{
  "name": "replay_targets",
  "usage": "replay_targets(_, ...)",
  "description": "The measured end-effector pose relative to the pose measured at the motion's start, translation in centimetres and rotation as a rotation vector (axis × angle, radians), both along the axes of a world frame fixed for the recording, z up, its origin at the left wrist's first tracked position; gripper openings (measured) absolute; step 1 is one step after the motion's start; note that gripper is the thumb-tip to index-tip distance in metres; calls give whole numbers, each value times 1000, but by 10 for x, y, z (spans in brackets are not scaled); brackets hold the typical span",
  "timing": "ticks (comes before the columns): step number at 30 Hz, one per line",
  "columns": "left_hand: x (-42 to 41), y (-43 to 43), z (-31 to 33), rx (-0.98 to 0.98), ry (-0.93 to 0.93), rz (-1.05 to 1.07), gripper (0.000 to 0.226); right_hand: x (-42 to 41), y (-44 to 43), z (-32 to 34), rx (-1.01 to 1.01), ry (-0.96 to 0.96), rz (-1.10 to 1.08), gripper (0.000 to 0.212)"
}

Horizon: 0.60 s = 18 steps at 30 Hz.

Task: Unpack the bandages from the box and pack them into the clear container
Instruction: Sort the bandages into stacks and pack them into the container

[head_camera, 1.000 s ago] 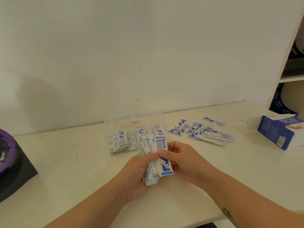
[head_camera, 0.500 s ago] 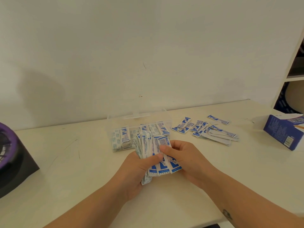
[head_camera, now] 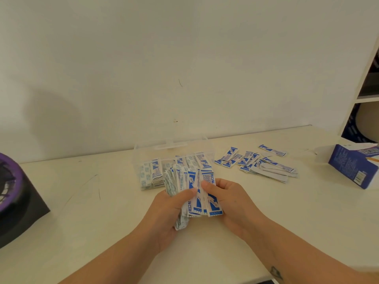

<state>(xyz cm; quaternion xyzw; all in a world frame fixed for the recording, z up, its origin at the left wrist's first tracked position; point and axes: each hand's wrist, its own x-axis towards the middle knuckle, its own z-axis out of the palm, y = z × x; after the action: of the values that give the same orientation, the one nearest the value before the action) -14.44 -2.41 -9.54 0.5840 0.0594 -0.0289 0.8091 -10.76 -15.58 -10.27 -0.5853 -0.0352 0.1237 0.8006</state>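
- Blue-and-white wrapped bandage stack (head_camera: 192, 193) is gripped by both the left hand (head_camera: 170, 210) and right hand (head_camera: 229, 199).
- Square its edges before lowering into the clear plastic container (head_camera: 172, 148).

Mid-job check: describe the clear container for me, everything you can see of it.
The clear container is a rectangular see-through plastic box, flat on the cream table near the wall. Its lid looks open, a latch tab showing along the back edge. Wrapped blue-and-white bandages stand packed inside, partly filling it. The bandage stack gripped by the left hand and right hand hides its near right corner; contact there cannot be told.
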Motion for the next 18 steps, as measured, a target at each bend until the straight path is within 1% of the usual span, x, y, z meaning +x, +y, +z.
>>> replay_targets(3,0,2,-1,38,-10,19,26,1,0,-1,36,13,1,15)
replay_targets(6,-1,0,1,34,-13,35,24,1,0,-2,53,22,16,15)
replay_targets(9,0,1,2,21,-11,49,21,3,-7,4,16,7,10,16)
replay_targets(13,4,4,-1,48,9,84,19,6,-18,16,-79,-63,34,16)
replay_targets(16,2,-2,0,39,-25,59,21,1,-11,12,-113,-87,69,17)
replay_targets(18,0,-4,0,45,-34,39,17,-3,-3,7,-113,-80,74,18)
